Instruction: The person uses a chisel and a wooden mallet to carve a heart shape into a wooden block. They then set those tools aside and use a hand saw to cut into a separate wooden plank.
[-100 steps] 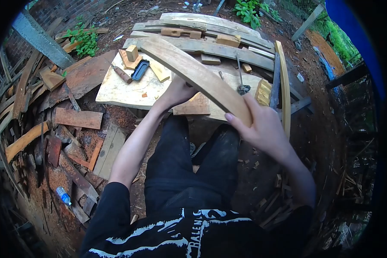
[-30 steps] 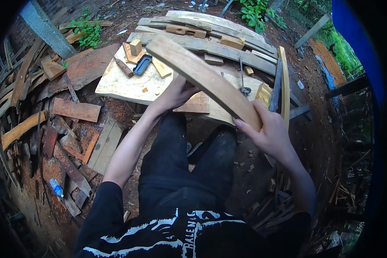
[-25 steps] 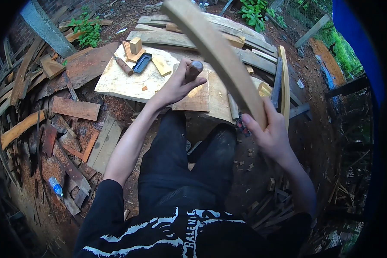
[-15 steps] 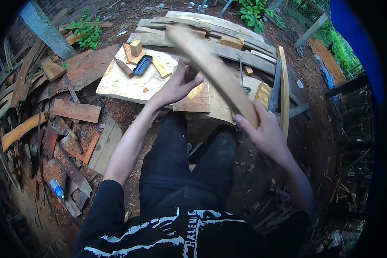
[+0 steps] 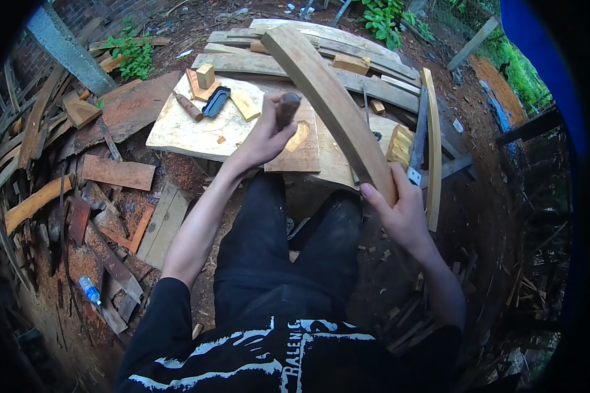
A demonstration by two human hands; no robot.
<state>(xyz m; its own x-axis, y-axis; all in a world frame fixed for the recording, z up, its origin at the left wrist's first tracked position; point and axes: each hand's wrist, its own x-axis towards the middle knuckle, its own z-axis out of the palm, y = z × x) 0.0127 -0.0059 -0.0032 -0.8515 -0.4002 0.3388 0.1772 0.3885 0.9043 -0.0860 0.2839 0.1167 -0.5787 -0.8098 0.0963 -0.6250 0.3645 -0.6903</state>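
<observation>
My left hand (image 5: 262,139) is wrapped round the wooden handle of a chisel (image 5: 288,106), its dark butt end up; the blade is hidden by the hand. The chisel is over a flat board (image 5: 295,161) with a pale, rounded hollow (image 5: 301,136) carved in its face. A long, squared length of wood (image 5: 331,108) is gripped near its lower end by my right hand (image 5: 405,211), thumb along the near face. It slants up and left, its far end raised above the workbench (image 5: 170,134).
On the bench's left lie another wooden-handled tool (image 5: 189,107), a dark blue tray-like case (image 5: 217,102) and a small wood block (image 5: 206,76). Planks (image 5: 242,63) are stacked behind. A saw (image 5: 418,137) stands at the right edge. Scrap boards and a bottle (image 5: 89,289) litter the left ground.
The length of wood, blurred earlier, now appears sharp, its far end slightly higher and further right. My left hand has turned, bringing the chisel's handle into view.
</observation>
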